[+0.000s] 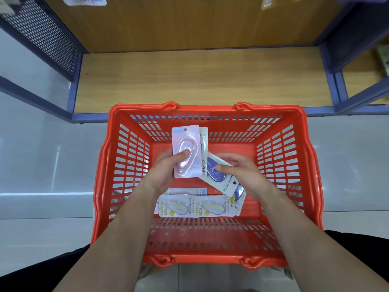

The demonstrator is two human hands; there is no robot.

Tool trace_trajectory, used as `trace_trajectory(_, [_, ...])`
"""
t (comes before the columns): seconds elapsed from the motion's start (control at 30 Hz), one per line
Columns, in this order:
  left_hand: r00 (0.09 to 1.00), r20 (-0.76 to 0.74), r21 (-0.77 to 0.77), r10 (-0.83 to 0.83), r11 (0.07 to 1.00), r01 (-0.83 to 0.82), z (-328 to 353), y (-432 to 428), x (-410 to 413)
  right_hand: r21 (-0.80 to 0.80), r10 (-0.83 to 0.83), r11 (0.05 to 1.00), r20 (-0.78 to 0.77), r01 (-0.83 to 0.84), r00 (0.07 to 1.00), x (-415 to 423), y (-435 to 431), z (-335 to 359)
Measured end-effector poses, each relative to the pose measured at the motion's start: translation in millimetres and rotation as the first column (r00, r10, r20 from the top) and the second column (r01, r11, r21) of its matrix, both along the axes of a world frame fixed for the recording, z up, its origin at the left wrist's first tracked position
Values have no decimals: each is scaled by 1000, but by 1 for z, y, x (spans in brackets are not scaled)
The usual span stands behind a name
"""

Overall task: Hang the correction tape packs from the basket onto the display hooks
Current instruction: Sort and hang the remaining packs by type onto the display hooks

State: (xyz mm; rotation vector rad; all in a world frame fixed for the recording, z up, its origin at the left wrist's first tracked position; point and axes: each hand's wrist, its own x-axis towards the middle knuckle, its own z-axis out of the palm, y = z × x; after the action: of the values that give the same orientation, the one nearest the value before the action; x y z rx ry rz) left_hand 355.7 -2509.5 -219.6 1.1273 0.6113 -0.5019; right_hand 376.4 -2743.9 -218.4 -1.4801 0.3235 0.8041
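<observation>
A red plastic basket (130,165) sits on the floor below me. My left hand (166,165) grips a pink correction tape pack (186,144) upright above the basket, with a second white pack (203,140) stacked behind it. My right hand (242,171) pinches a white pack with a purple tape dispenser (216,173), tilted, its hole end pointing down-right. Two yellow-marked packs (195,206) lie flat side by side on the basket floor, with other packs partly hidden under them. No display hooks are in view.
Beyond the basket is a low wooden shelf (200,81) with a blue metal frame (75,81) and perforated side panels. Hanging packs (84,0) show at the top edge. Pale tiled floor (42,165) surrounds the basket.
</observation>
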Motion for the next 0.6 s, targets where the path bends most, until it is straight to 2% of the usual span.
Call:
trace_trajectory(0.1, [999,-20,30,-27,999,27,-2,-3,-1,-32,-1,999,3,1,1000,1,0,-1])
trace_trajectory(0.2, [997,-37,54,-67,996,69,1,-9,-2,-88,-144,985,23,145,989,3,-3,-3])
trace_trajectory(0.3, [997,-27,107,-68,992,71,1,-9,-2,27,-355,935,-4,355,935,4,-4,-3])
trace_trajectory(0.4, [990,-40,126,-133,983,137,1,-8,-3,89,-453,887,-24,453,891,3,-1,1])
trace_trajectory(0.5, [972,-44,178,-232,955,236,2,-10,-5,73,-451,890,-5,450,892,3,-3,0])
trace_trajectory(0.6, [967,-9,189,-254,949,251,5,-9,-4,5,-369,929,35,369,929,3,-5,1])
